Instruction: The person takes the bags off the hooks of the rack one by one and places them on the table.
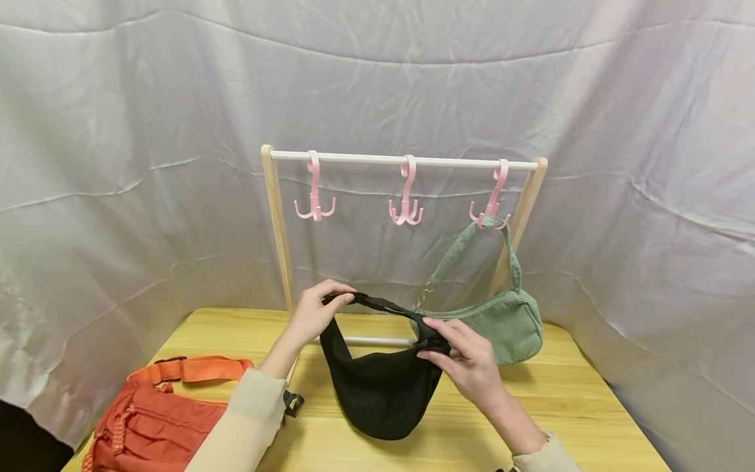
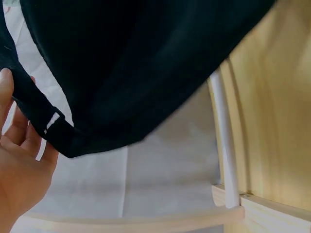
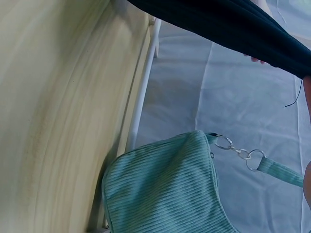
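Both hands hold up a black shoulder bag (image 1: 383,390) in front of the rack, its body sagging between them. My left hand (image 1: 315,311) pinches the left part of its strap between thumb and fingers; the left wrist view shows that strap (image 2: 36,104) running across the fingers. At the bag's upper right corner, my right hand (image 1: 468,357) grips the gathered cloth at the strap's end. Just behind the right hand, a green corduroy bag (image 1: 501,324) hangs by its strap from the right pink hook (image 1: 492,196). In the right wrist view the green bag's chain rings (image 3: 238,151) show.
A rack with a white rail (image 1: 360,158) and wooden posts stands behind the hands. Its left pink hook (image 1: 315,190) and middle pink hook (image 1: 407,196) carry nothing. An orange-red bag (image 1: 162,419) lies at the left of the wooden table (image 1: 566,406). Grey cloth (image 1: 377,85) surrounds it.
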